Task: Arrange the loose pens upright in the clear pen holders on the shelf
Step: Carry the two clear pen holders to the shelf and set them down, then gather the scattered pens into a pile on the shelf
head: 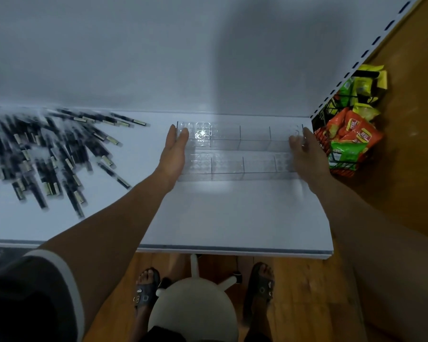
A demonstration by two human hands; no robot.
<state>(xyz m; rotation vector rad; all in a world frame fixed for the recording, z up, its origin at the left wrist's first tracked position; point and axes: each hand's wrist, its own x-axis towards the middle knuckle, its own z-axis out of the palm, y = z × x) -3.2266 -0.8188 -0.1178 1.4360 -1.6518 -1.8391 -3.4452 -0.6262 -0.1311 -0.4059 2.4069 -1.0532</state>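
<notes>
Flat L hand [174,154] presses, R hand [307,154] grips, 1 clear pen holder [255,140] (2 rows) at shelf's [232,218] back-right corner. Pens [47,156] heaped at left edge: too blurred to count.

Dim, blurred pens [47,154] (left), central glare
</notes>
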